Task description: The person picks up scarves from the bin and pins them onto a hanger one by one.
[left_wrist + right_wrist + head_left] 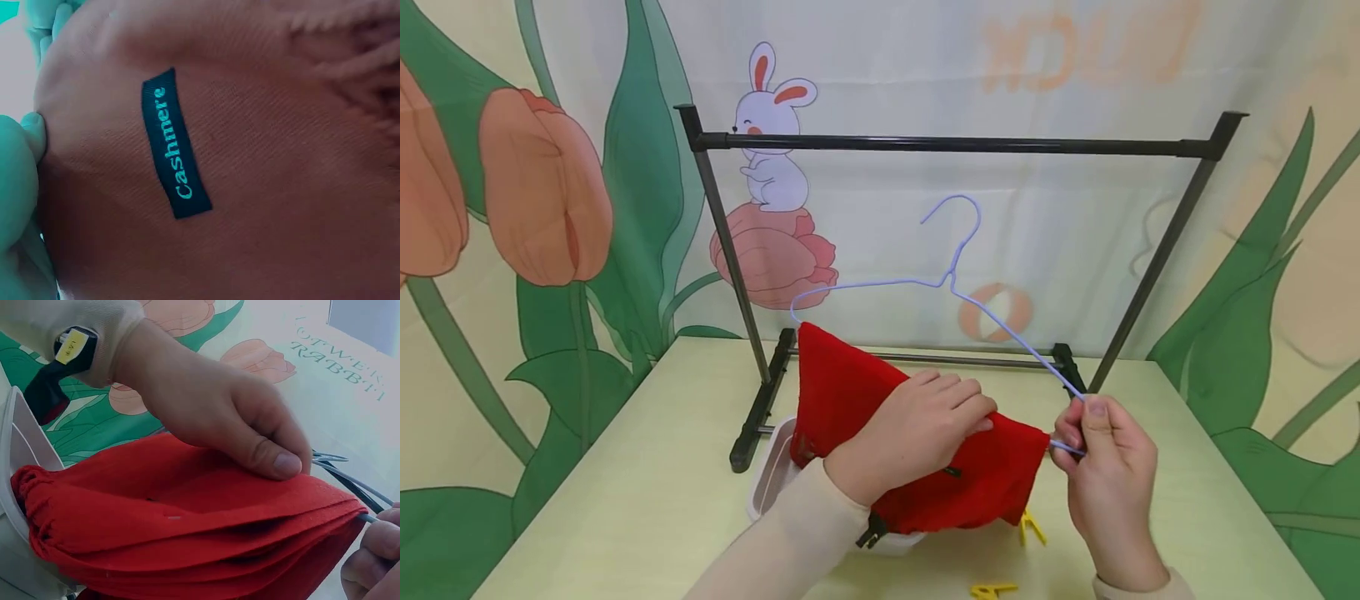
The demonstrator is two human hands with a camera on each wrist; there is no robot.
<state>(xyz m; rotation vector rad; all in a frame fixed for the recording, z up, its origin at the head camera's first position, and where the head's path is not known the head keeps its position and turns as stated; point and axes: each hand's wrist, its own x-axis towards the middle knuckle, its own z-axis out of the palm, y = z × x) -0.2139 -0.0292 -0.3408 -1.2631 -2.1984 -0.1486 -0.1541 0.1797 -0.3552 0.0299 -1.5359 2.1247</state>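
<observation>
A folded red scarf (850, 367) hangs over the lower bar of a lilac wire hanger (872, 283). My left hand (917, 425) grips the scarf along that bar, thumb in front and fingers over the top. In the left wrist view a dark "Cashmere" label (175, 144) shows on the scarf's face, with fringe at upper right. My right hand (1108, 483) pinches the hanger's right corner, just past the scarf's edge. From the right wrist view, several folded layers of the scarf (187, 525) fan out below my left hand (219, 412). The hanger's hook points up.
Behind the hanger stands a black clothes rack (955, 144) with a horizontal top bar. A white basin (767, 479) sits on the table under the scarf. Yellow clothespins (992, 591) lie near the table's front. A printed curtain (880, 83) backs the table.
</observation>
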